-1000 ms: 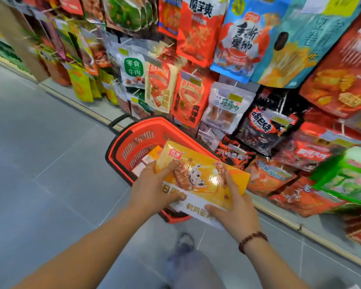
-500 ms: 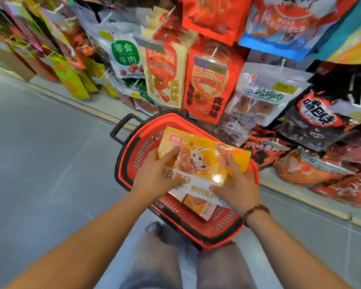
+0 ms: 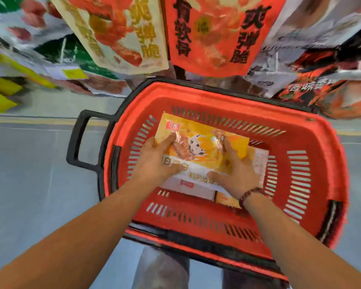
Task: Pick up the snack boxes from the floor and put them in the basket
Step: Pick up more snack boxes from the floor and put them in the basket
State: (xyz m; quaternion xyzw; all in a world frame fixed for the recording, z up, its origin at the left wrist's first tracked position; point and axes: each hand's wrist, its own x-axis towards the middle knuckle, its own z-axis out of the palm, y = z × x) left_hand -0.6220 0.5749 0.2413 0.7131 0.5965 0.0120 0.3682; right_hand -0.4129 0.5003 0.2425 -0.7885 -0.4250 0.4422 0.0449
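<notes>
Lowering of the yellow snack box into the red basket is judged to be the step in hand. The box is held flat between the two hands, inside the basket walls and below the rim. Its left end is gripped by the left hand, with the thumb laid over the printed face. Its right end is gripped by the right hand, with a finger stretched along the top and a beaded bracelet worn at the wrist.

Beneath the hands, two more boxes are seen in the basket: a white-faced box showing just past the right fingers, and a small orange box close to the right wrist. Whether the held box touches them yet cannot be told.

A black handle juts from the basket to the outside of the left hand. Hanging snack bags are ranged beyond the fingertips, and grey floor lies to the left of the left forearm.

For the next move, the box is likely to need setting down level on the boxes below, after which both grips can be released and the hands drawn up clear of the rim. No further boxes are seen on the floor, so how much of the task remains cannot be judged.
</notes>
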